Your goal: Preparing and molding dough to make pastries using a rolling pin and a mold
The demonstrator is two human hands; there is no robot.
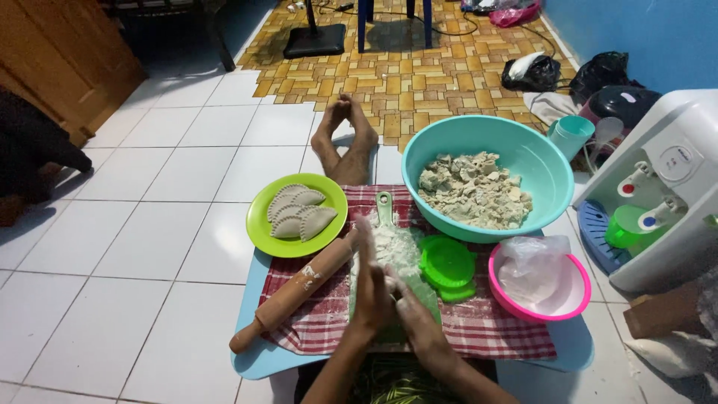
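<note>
My left hand (368, 284) and my right hand (413, 314) are pressed together palm to palm above a floured green cutting board (395, 247), apparently with dough between them, though the dough is hidden. A wooden rolling pin (292, 293) lies just left of my hands on a red checked cloth (493, 329). A green dumpling press (447, 266) rests to the right of the board. A lime green plate (263, 232) holds several folded raw pastries (299, 212).
A teal bowl (550, 161) holds crumbled filling. A pink bowl (572, 303) contains a plastic bag. My bare feet (345, 138) stretch out on the white tiled floor. A white water dispenser (666, 187) stands at the right, with bags and a teal cup behind it.
</note>
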